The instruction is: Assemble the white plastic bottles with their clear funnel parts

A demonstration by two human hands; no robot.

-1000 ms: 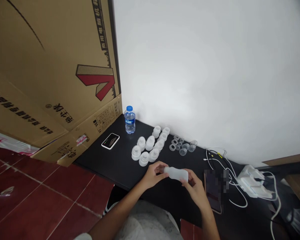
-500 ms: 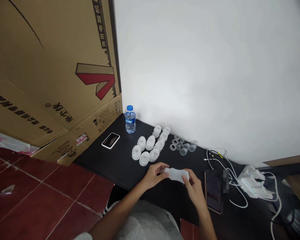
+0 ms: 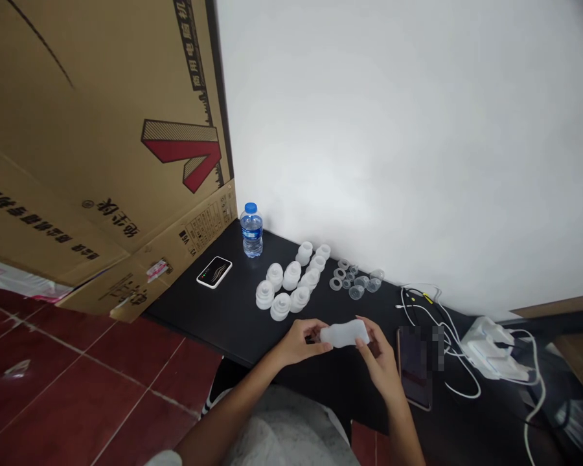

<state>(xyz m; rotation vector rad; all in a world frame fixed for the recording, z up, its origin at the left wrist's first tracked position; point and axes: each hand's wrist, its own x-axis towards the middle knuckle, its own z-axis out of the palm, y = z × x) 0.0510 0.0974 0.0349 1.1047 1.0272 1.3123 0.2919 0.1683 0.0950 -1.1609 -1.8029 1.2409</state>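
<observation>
Currently my left hand (image 3: 300,343) and right hand (image 3: 379,357) grip a frosted plastic cylinder (image 3: 344,334) by its ends, fingers curled closed, with white plastic caps (image 3: 291,278) lying beyond it.

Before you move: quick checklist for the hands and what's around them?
Both hands on the piece: ok, the left hand and right hand grip the frosted plastic piece at opposite ends.
Hands apart from the rows: ok, the white caps stand beyond the hands, not touching them.
Phone apart from the right hand: ok, the phone lies just beside it.
Cables away from the hands: ok, the white cables lie beyond the phone.
Piece free of flaws: cannot tell, the fingers cover its ends.
</observation>
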